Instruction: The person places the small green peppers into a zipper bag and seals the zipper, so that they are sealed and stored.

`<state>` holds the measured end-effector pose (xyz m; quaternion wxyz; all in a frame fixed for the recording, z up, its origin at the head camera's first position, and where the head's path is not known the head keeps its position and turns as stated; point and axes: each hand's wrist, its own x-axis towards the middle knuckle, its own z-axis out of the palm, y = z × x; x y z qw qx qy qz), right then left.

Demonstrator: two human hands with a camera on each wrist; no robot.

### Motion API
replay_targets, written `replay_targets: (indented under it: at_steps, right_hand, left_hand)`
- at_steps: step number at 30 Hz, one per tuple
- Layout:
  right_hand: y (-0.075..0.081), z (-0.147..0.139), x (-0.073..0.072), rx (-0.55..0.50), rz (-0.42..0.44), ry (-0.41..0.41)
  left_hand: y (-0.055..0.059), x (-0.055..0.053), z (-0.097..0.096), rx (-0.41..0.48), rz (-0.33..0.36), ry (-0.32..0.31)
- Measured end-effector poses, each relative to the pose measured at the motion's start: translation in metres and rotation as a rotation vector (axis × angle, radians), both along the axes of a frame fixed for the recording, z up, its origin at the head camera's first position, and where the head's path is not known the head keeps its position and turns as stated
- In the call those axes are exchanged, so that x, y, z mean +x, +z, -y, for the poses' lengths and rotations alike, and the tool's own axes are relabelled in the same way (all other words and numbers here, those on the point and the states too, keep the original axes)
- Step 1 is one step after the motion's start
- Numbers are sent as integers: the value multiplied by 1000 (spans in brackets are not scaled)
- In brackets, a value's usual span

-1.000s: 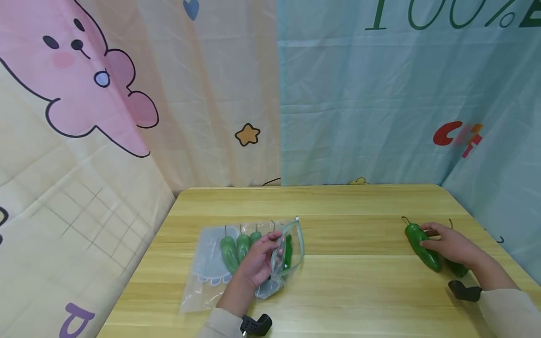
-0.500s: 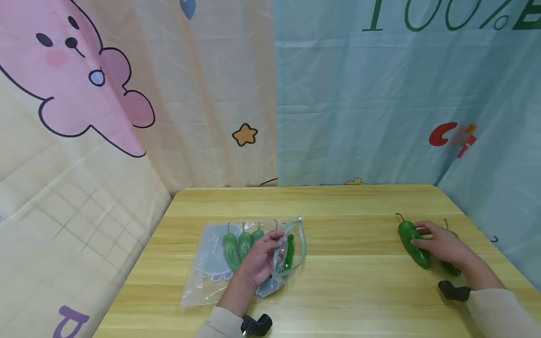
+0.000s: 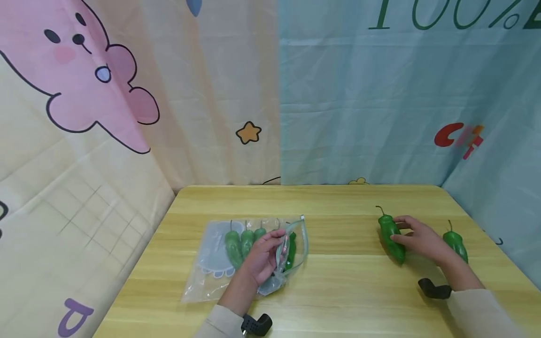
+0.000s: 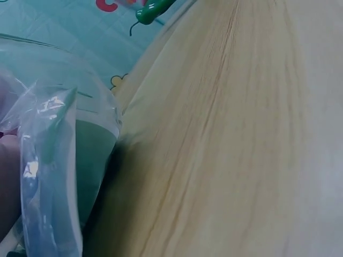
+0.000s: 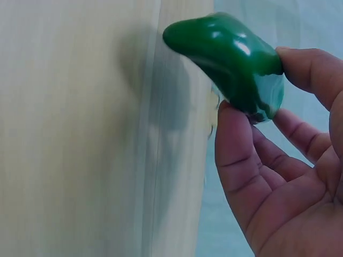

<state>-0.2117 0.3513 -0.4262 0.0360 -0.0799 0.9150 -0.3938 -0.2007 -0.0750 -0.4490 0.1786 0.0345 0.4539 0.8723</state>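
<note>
The right hand [image 3: 418,238] pinches a green pepper [image 3: 388,233] above the right side of the table [image 3: 346,286]; the left hand [image 3: 260,261] pinches the open edge of a clear bag [image 3: 306,249]. More peppers [image 3: 233,248] lie inside.

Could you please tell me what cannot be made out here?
- Number of peppers in the bag, head view: the left hand covers part of it.
- Lower end of the far-right pepper, head view: right forearm covers it.
- Left hand, left wrist view: mostly beyond the left edge.
- Stem of the held pepper, right wrist view: hidden, likely behind the pepper itself.
</note>
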Motion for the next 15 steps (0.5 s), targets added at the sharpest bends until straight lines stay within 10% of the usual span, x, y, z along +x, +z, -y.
replay_targets:
  at_steps: [15]
  right_hand:
    - [5,55,-10,-98,-19,61]
  left_hand:
    - [2,0,3,-98,-66,15]
